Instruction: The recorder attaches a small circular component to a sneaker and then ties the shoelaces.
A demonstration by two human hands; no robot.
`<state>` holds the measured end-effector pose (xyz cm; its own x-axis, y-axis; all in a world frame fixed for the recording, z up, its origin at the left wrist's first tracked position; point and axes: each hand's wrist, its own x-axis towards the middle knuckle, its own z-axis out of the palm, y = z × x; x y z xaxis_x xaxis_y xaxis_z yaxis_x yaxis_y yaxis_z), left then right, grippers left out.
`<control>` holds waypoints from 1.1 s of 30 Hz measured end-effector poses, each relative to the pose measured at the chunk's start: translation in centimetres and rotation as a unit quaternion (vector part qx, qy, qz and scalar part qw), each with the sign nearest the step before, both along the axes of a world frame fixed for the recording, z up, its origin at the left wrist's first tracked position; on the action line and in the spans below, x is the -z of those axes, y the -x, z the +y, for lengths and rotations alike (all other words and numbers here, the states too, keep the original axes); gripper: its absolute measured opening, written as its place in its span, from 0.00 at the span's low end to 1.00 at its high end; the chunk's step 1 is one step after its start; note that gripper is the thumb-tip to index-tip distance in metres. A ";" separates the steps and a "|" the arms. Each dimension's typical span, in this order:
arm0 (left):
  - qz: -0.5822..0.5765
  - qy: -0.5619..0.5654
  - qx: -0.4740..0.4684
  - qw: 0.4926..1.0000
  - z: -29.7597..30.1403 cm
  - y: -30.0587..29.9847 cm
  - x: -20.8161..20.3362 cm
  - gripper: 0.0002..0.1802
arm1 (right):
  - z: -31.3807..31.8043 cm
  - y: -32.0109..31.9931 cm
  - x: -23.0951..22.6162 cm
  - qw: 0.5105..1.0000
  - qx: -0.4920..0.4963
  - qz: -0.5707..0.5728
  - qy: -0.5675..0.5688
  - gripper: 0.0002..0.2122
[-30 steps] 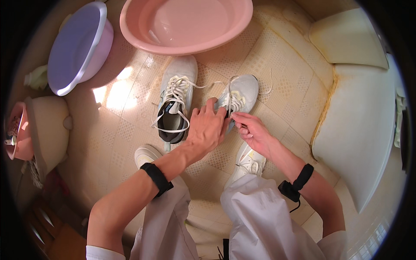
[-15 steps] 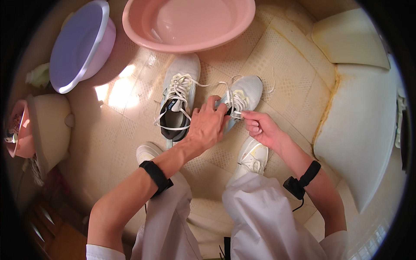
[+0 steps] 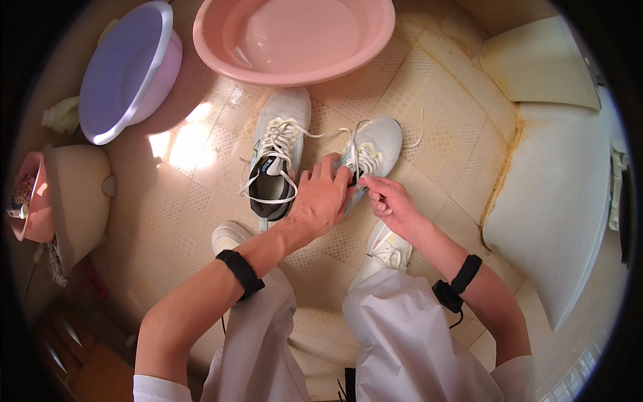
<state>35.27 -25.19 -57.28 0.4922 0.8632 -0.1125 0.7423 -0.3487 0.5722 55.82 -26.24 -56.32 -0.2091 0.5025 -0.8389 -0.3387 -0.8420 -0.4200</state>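
Observation:
Two grey-white sneakers stand on the tiled floor in front of my feet, toes pointing away. My left hand point(image 3: 321, 199) is closed on the heel end of the right sneaker point(image 3: 380, 139), covering much of its opening. At that sneaker's tongue my right hand point(image 3: 394, 206) pinches the white shoelace point(image 3: 365, 161) between thumb and forefinger. A loose lace end curves over the floor beyond the toe. Beside my left hand, the left sneaker point(image 3: 284, 110) is untouched, its dark opening showing and its laces hanging loose over the collar.
A pink basin point(image 3: 295, 74) lies beyond the sneakers. A purple basin point(image 3: 124, 74) leans at the far left, above a beige container point(image 3: 84, 194) and a small pink tub point(image 3: 33, 201). A pale curved panel point(image 3: 549, 201) borders the right side. My own white shoes point(image 3: 388, 249) are close behind the sneakers.
My right hand has shifted slightly left, nearer the sneaker's tongue, still pinching the lace. My left hand keeps its hold. The view has shifted slightly.

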 end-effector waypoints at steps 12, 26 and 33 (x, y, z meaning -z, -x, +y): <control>0.048 0.048 0.029 0.997 -0.1 -0.6 -1.4 0.15 | 4.1 -6.7 -0.9 0.947 -0.321 -0.003 0.028 0.13; -0.021 0.043 0.017 0.999 -0.2 0.7 -1.3 0.19 | -1.2 -1.2 0.7 0.988 -0.117 0.034 -0.099 0.15; -0.051 0.048 -0.042 0.997 -1.1 0.3 -1.0 0.12 | -1.7 -1.3 1.3 0.996 -0.070 0.009 -0.062 0.14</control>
